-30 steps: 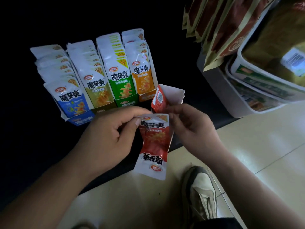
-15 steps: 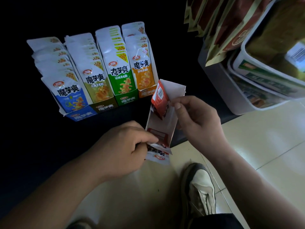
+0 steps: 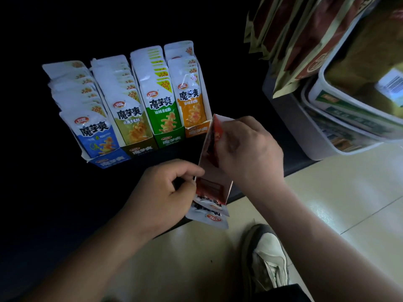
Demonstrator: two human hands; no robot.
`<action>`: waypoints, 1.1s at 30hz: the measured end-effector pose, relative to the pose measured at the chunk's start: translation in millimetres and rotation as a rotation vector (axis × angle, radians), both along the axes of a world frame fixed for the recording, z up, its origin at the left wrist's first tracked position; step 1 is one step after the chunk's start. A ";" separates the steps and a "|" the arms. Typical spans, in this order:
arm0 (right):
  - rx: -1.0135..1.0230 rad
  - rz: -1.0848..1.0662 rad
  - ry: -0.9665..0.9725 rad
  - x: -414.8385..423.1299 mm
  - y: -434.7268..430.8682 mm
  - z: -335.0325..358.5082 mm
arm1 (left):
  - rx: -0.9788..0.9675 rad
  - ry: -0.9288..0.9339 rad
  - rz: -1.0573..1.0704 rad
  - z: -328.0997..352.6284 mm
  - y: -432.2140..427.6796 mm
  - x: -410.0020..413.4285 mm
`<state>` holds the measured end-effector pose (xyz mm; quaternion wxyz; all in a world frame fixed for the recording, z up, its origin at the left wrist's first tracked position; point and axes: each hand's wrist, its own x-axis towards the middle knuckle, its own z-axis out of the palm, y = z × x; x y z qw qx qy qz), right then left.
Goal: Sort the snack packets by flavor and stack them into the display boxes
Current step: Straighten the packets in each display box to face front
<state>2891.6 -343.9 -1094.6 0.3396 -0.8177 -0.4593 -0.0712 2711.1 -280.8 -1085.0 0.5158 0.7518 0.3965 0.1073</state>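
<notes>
A red display box (image 3: 214,171) lies tilted on the dark shelf edge, its open side up. My right hand (image 3: 246,153) grips the box's upper end, where a red packet (image 3: 217,129) sticks out. My left hand (image 3: 161,192) pinches the red packets (image 3: 209,212) that poke out of the box's lower end. Behind stand four filled display boxes side by side: blue (image 3: 109,161), brown (image 3: 139,150), green (image 3: 169,140) and orange (image 3: 197,130), each with several upright packets.
White tubs (image 3: 327,136) with large snack bags (image 3: 305,35) stand at the right on the shelf. Below is a pale tiled floor (image 3: 338,203) with my shoe (image 3: 266,253). The shelf's left part is dark.
The red packets went from my fingers into the red box. My right hand moved up onto the box's top end, and my left hand dropped to its lower end.
</notes>
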 end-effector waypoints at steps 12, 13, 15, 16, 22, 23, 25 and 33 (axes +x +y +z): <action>0.019 0.035 0.686 4.2 -14.8 9.2 | -0.069 0.029 0.035 3.7 -2.4 5.8; 0.107 0.006 0.840 5.1 -19.8 14.5 | -0.078 0.019 0.056 6.8 -2.3 6.8; 0.217 -0.011 1.088 6.4 -31.6 27.9 | -0.110 -0.003 0.062 13.7 -3.0 10.2; 0.260 0.000 1.200 6.3 -37.6 36.3 | -0.135 -0.008 0.035 17.9 -4.4 12.8; 0.466 0.040 1.558 8.9 -56.3 76.2 | -0.133 -0.008 0.019 40.2 -18.1 21.2; 0.503 0.033 1.593 10.4 -56.1 79.6 | -0.146 -0.024 0.047 43.3 -17.6 20.2; 0.556 0.017 1.660 10.4 -52.5 83.2 | -0.262 -0.097 0.126 46.8 -15.7 18.0; 0.090 -0.088 1.349 -9.3 -48.7 46.3 | -0.067 -0.219 0.255 57.0 7.0 5.9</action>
